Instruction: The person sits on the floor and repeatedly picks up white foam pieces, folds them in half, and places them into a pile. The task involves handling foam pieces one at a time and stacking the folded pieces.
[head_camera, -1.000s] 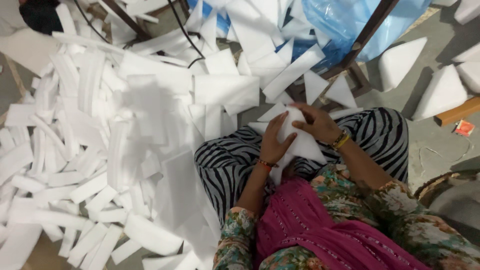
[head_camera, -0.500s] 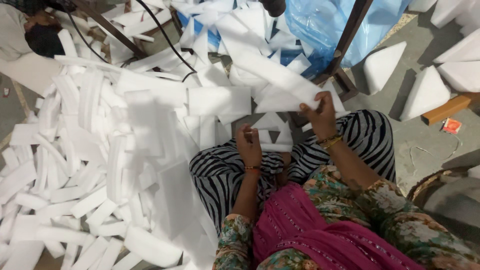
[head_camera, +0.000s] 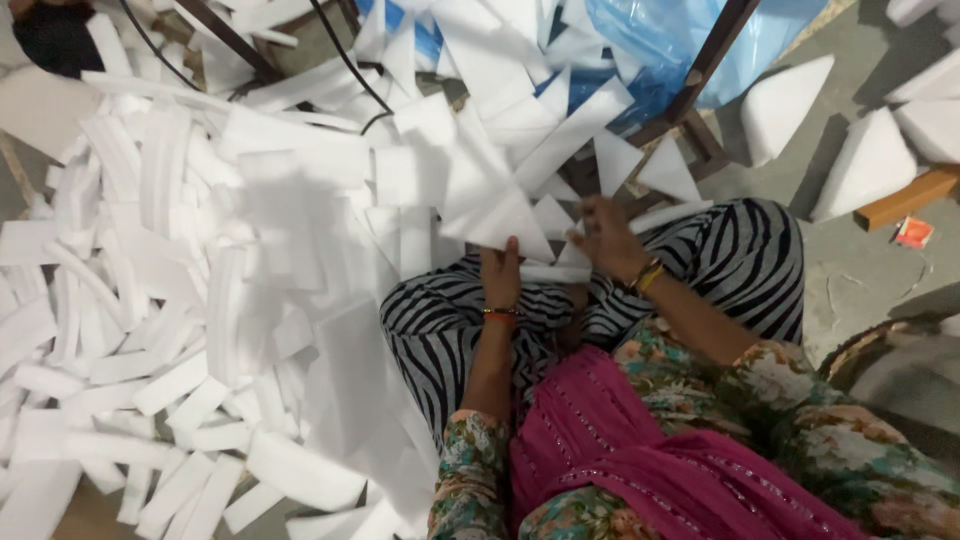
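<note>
I sit cross-legged in striped black-and-white trousers (head_camera: 740, 260) on the floor. My left hand (head_camera: 500, 272) grips a white triangular foam sheet (head_camera: 500, 215) by its lower edge, just above my lap. My right hand (head_camera: 608, 238) lies to the right of it, fingers bent over a thin white foam strip (head_camera: 555, 272) that runs between both hands. Bangles circle both wrists. A pink scarf (head_camera: 620, 450) hangs down my front.
A wide heap of white foam strips (head_camera: 150, 300) covers the floor to my left. More foam triangles (head_camera: 780, 100) lie at the upper right beside blue plastic sheeting (head_camera: 660, 40), a dark wooden frame (head_camera: 715, 55), black cables and a wooden block (head_camera: 905, 198).
My right hand came down from the raised large sheet to my lap. My left hand moved up to the triangular sheet's edge. The view shifted slightly.
</note>
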